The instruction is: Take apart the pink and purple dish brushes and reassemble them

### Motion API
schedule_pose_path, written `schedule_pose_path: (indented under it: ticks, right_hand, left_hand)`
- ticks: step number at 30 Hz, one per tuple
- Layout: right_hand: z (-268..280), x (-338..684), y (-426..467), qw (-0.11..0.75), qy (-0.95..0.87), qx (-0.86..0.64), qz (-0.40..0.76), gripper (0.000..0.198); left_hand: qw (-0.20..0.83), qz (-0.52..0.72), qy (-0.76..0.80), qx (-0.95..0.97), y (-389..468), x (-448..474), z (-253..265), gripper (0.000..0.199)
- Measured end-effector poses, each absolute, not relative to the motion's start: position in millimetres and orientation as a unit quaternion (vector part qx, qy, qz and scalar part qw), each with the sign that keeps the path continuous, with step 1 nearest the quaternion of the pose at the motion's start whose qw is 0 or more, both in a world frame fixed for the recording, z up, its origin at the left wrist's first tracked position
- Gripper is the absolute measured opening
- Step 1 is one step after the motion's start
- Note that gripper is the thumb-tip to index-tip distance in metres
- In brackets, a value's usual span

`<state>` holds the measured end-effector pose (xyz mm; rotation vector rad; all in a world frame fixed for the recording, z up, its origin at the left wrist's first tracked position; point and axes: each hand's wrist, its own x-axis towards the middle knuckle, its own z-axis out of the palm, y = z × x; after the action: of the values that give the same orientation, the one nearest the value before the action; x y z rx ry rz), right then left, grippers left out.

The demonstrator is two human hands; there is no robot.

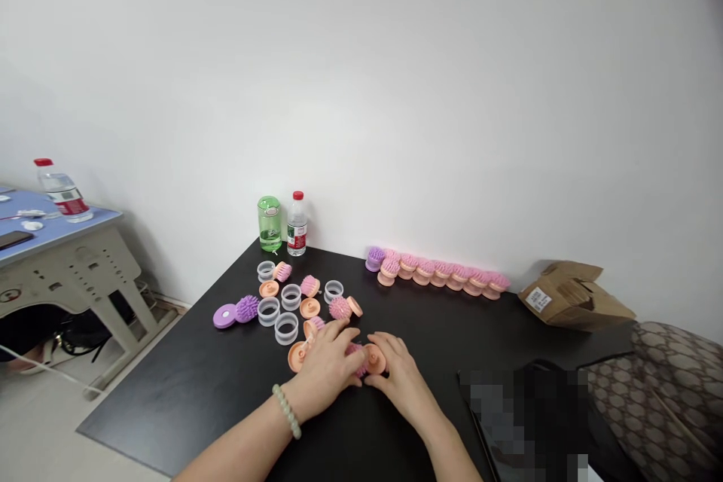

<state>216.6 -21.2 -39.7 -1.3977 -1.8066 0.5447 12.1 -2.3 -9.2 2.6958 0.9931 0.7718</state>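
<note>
My left hand (327, 363), a bracelet of pale beads at its wrist, has its fingers closed over a pink bristled brush head (360, 367), which is mostly hidden beneath them. With thumb and fingers, my right hand (404, 380) grips a peach round cap (375, 358) by its edge, right beside that brush head. The cap's inner side, with a small central post, faces me. Left of my hands lie clear plastic rings (286, 328), more peach caps (309, 307) and pink brush heads (340, 307). A purple brush head (247, 309) touches a purple round cap (224, 315).
Along the wall runs a row of pink brushes (442, 272) with a purple brush (374, 258) at its left end. A green container (269, 224) and water bottle (297, 224) stand at the back corner. A cardboard box (576, 297) and patterned fabric (672, 384) are rightward.
</note>
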Motion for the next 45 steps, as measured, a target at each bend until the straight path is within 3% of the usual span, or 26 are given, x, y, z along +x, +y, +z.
schedule_pose_path:
  ticks: [2,7,14,18,25,34,40,45]
  right_hand:
    - [-46.1,209.2,-16.4,0.427,-0.693,-0.537,0.223,0.059]
    - [-52.0,196.0,-8.9,0.456,-0.695,-0.506,0.231,0.059]
    - [-38.4,218.4,11.8,0.471,-0.687,-0.539,0.123,0.042]
    - [-22.1,241.1,51.6,0.448,-0.684,-0.573,0.061,0.048]
    - [-5.5,253.1,121.7,0.361,-0.705,-0.610,0.006,0.056]
    - [3.3,235.8,119.2,0.318,-0.692,-0.648,-0.012,0.050]
    - [0.8,232.0,77.9,0.336,-0.684,-0.645,0.048,0.043]
    - [-2.0,230.5,30.8,0.401,-0.643,-0.644,0.102,0.035]
  left_hand:
    - [0.074,0.277,0.354,0.890,3.1,10.8,-10.9,0.041]
    - [0.079,0.320,0.397,0.856,9.7,3.2,-6.0,0.053]
    - [0.053,0.342,0.360,0.866,-7.7,12.2,-2.3,0.064]
    - [0.037,0.304,0.313,0.899,-16.1,23.1,-1.4,0.065]
    - [0.003,0.259,0.298,0.919,-13.0,17.6,-3.0,0.045]
    - [-0.030,0.277,0.313,0.908,-14.1,13.2,-3.6,0.037]
    - [0.004,0.266,0.321,0.909,-14.6,12.2,3.2,0.055]
    - [0.028,0.328,0.330,0.885,-17.9,10.6,5.2,0.072]
